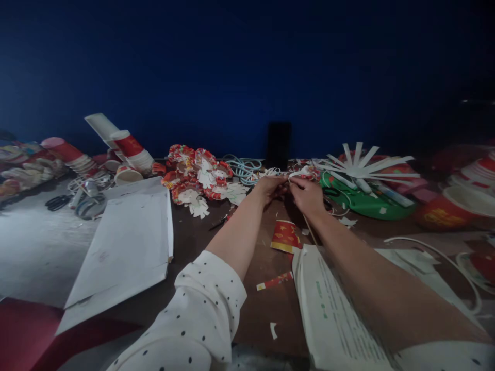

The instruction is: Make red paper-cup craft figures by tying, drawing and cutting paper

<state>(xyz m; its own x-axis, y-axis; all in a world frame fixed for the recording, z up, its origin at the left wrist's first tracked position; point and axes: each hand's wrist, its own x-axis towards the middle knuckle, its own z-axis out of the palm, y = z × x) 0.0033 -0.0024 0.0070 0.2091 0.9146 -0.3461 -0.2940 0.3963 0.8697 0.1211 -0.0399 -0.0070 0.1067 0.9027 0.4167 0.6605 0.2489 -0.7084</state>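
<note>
My left hand (273,186) and my right hand (307,197) meet over the far part of the brown table (247,319). The fingers of both are pinched together around a small pale bit of thin string (308,226), which hangs from the hands down along my right forearm. The fingertips partly hide what they hold. Just below the hands is a piece of red and gold printed paper cup (285,236). Nearer to me lie a narrow red strip (275,281) and a white paper scrap (274,331).
Left are a white cardboard sheet (127,242), stacked paper cups (133,152) and red-and-white paper crafts (199,172). Blue cord (244,169) and a dark upright phone-like slab (278,144) stand behind. Right are a green tray (386,208), splayed white strips (359,167) and a printed white packet (328,314).
</note>
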